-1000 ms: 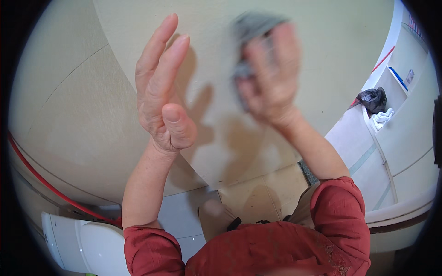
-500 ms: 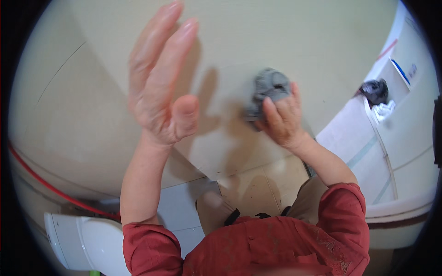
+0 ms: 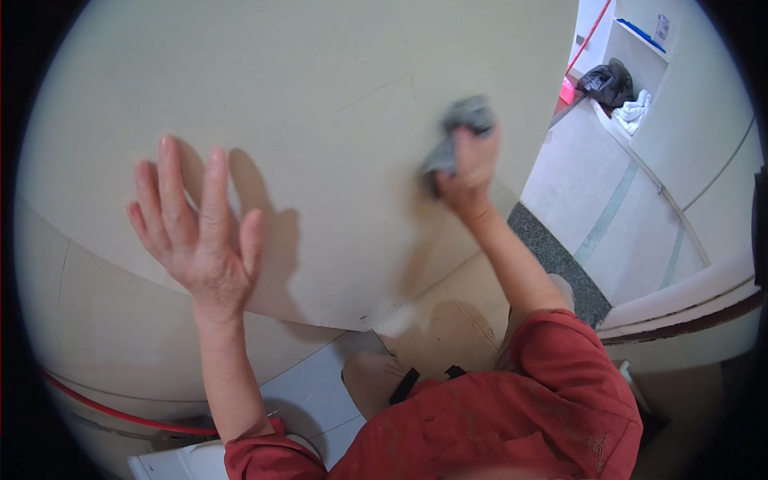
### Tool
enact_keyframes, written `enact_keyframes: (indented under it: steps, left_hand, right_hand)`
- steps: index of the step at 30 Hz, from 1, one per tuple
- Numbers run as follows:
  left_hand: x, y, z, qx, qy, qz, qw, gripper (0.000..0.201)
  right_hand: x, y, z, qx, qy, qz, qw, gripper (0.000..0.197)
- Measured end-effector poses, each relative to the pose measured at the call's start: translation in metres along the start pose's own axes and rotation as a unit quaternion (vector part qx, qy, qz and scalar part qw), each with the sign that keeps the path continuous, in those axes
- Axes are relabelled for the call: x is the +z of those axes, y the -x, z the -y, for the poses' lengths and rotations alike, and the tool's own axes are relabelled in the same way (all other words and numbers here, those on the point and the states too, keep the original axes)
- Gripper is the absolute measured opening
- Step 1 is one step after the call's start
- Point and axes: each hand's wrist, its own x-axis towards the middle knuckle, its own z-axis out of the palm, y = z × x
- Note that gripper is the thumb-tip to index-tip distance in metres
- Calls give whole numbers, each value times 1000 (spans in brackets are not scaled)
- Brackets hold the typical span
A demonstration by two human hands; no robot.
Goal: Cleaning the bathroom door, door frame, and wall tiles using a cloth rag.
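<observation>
A crumpled grey cloth [image 3: 450,152] is gripped in my right hand [image 3: 472,164] and lies against the pale cream door panel [image 3: 336,184]. Both the cloth and this hand are slightly blurred by motion. My left hand [image 3: 200,248] is open at the left part of the door, its fingers spread and pointing up. A shadow falls beside it, and I cannot tell whether the palm touches the panel.
Past the door's right edge are a pale floor with a dark speckled threshold [image 3: 560,260], a black bag [image 3: 608,83] and a white cloth [image 3: 633,112] by a shelf. A red hose [image 3: 132,418] and part of a white toilet [image 3: 184,464] show at lower left.
My left hand has moved down and left, spreading its fingers. The right hand with the cloth has shifted slightly up. More of the doorway shows past the door's right edge.
</observation>
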Motion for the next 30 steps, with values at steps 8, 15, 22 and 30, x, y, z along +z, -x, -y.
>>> enact_keyframes:
  steps: [8,15,22,30]
  left_hand:
    - [23,45,-8,-7,-79,36,996,65]
    - [29,41,-7,-21,-93,9,995,66]
    - [33,45,-14,-28,-87,11,996,63]
    - [32,51,-10,-42,-87,7,995,66]
  right_hand:
    - [-2,14,-73,263,80,-67,959,60]
    - [27,78,87,78,-82,13,994,48]
    - [49,100,223,-198,-266,128,935,6]
    - [26,95,160,-226,-251,156,928,2]
